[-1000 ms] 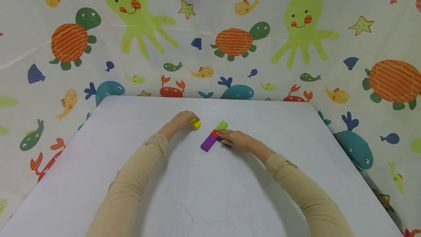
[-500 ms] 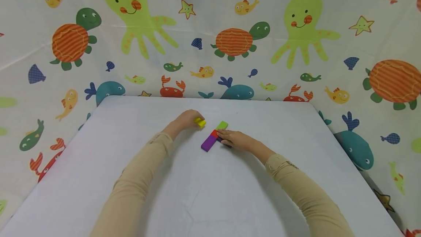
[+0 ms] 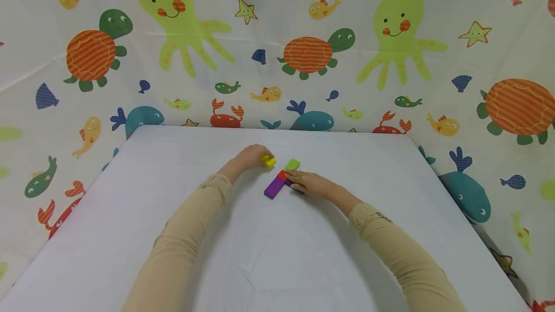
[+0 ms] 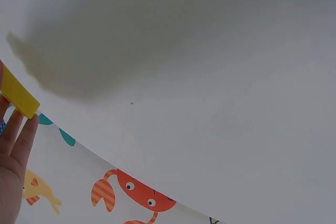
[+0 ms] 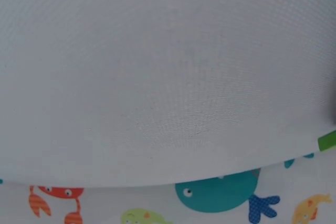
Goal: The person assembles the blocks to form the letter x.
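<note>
In the head view my left hand point(image 3: 253, 157) holds a small yellow block point(image 3: 270, 161) just above the table, left of the other blocks. The left wrist view shows the yellow block point(image 4: 19, 94) with fingers point(image 4: 24, 140) against its lower edge. My right hand point(image 3: 313, 183) rests with fairly straight fingers on a red block point(image 3: 282, 175) and a dark block point(image 3: 297, 188), which it partly covers. A purple block point(image 3: 274, 188) and a lime green block point(image 3: 292, 164) lie in line with the red one. The right wrist view shows only the green block's end point(image 5: 328, 140).
A white-covered table point(image 3: 277, 254) spreads around the blocks. Behind it hangs a white curtain point(image 3: 251, 37) printed with sea animals, meeting the table's far edge.
My left hand has moved to the right with the yellow block, nearer the green and red blocks. The right hand and the blocks under it have stayed in place.
</note>
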`<state>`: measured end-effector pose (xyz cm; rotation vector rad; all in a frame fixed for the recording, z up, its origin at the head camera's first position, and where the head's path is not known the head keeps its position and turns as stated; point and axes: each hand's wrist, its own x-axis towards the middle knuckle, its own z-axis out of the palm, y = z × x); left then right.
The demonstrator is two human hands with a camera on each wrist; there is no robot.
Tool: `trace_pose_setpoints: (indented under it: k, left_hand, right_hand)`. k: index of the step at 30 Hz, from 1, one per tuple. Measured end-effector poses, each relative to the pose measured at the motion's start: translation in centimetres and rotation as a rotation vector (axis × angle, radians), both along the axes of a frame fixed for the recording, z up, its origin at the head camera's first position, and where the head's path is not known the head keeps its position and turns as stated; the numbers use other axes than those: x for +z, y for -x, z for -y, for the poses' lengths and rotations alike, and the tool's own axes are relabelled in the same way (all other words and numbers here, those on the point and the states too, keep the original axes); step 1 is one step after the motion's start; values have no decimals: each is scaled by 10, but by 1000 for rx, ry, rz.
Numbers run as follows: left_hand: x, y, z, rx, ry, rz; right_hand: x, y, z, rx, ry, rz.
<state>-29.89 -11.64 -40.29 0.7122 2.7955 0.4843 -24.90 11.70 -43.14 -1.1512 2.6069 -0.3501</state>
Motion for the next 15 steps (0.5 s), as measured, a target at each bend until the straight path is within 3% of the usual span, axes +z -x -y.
trace_pose_setpoints:
  k: [15]
  left_hand:
    - [-9, 1, -12, -21, 24, 27]
  right_hand:
    - [8, 2, 3, -9, -45, 50]
